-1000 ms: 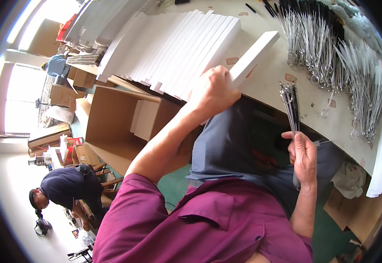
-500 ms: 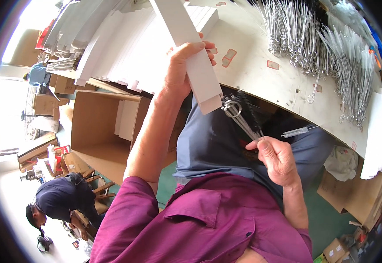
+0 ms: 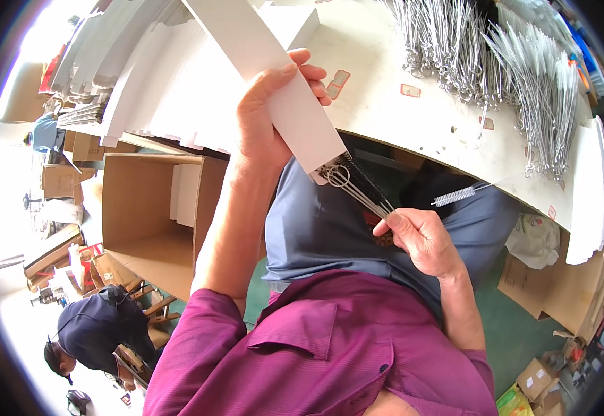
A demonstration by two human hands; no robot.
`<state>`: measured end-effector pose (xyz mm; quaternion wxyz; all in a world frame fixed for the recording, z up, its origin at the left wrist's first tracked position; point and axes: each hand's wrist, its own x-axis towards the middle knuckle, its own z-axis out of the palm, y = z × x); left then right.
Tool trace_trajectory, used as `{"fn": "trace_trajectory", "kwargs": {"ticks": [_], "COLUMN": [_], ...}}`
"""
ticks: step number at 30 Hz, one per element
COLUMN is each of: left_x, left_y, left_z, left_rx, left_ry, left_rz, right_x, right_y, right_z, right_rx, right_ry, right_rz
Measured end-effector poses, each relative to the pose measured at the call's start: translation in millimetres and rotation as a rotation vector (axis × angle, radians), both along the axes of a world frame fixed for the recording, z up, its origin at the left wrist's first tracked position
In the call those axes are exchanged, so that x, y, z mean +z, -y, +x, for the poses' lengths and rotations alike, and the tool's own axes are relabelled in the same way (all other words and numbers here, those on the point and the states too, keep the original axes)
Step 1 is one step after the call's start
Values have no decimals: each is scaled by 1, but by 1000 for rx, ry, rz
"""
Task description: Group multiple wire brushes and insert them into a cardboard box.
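Green floor (image 3: pixel 504 341), bright window (image 3: pixel 5 191)

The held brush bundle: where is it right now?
Just right of centre in the head view: the brush bundle is in the right hand, its looped end at the lower end of the white box in the left hand.

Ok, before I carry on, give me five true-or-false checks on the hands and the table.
1. The left hand holds a long white box. True.
2. The right hand is empty. False: it grips a brush bundle.
3. The bundle's ringed end is at the white box's lower end. True.
4. The open cardboard carton is right of the person's legs. False: it is on their left.
5. More thin-handled brushes lie on the table. True.
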<state>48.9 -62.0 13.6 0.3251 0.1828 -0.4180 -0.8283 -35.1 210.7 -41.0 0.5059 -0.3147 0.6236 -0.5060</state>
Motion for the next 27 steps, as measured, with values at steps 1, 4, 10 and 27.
{"fn": "trace_trajectory", "kwargs": {"ticks": [1,4,10,27], "left_x": [0,-7,-29,-49], "left_y": [-2,-15,-60,-104], "left_z": [0,-2,-10,-7], "left_rx": [26,15,-47,-110], "left_ry": [9,3,89,231], "left_rz": [3,56,178,-180], "right_x": [1,6,8,23], "right_y": [0,3,10,19], "right_z": [-1,-1,-6,-16], "right_rx": [-14,-39,-63,-176], "right_ry": [-10,-18,38,-461], "right_rz": [1,1,-28,-58]}}
